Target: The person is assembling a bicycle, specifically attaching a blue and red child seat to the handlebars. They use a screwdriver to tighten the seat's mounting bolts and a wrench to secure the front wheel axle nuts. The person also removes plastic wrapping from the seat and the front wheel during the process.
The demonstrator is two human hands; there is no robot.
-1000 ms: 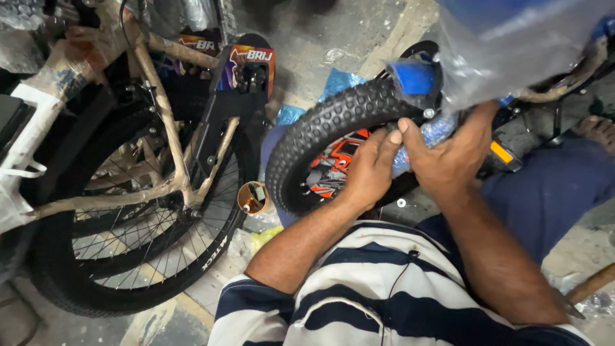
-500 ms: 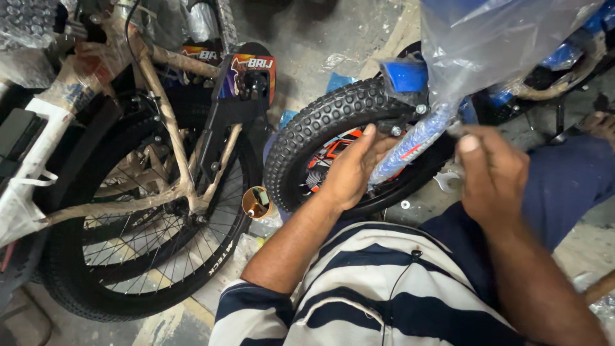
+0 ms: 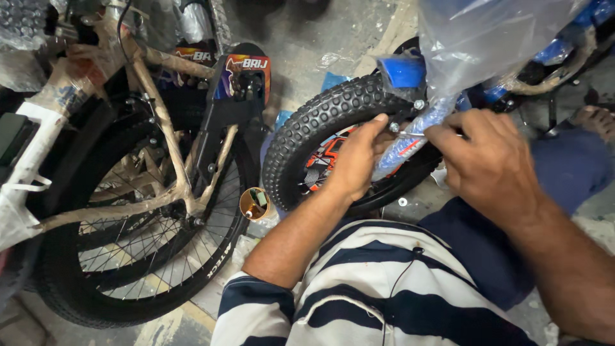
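A small bicycle wheel with a knobby black tyre (image 3: 320,125) and a blue fork leg wrapped in clear plastic (image 3: 410,138) stands in front of me. My left hand (image 3: 355,160) lies over the tyre, fingertips pinched on a small bolt by the fork. My right hand (image 3: 487,160) is closed just right of it, fingers at the same thin metal part. A blue mudguard (image 3: 400,69) sits above the tyre. Clear plastic wrap (image 3: 493,38) hangs over the frame.
A larger bicycle wrapped in brown paper (image 3: 154,128) stands at left, its spoked wheel (image 3: 141,256) on the concrete floor. A small round container (image 3: 255,203) lies between the two wheels. A loose washer (image 3: 402,202) rests on the floor. A bare foot (image 3: 592,118) shows at right.
My right hand has moved from resting over the left hand to the right and back in toward the fork. The left hand stayed on the tyre.
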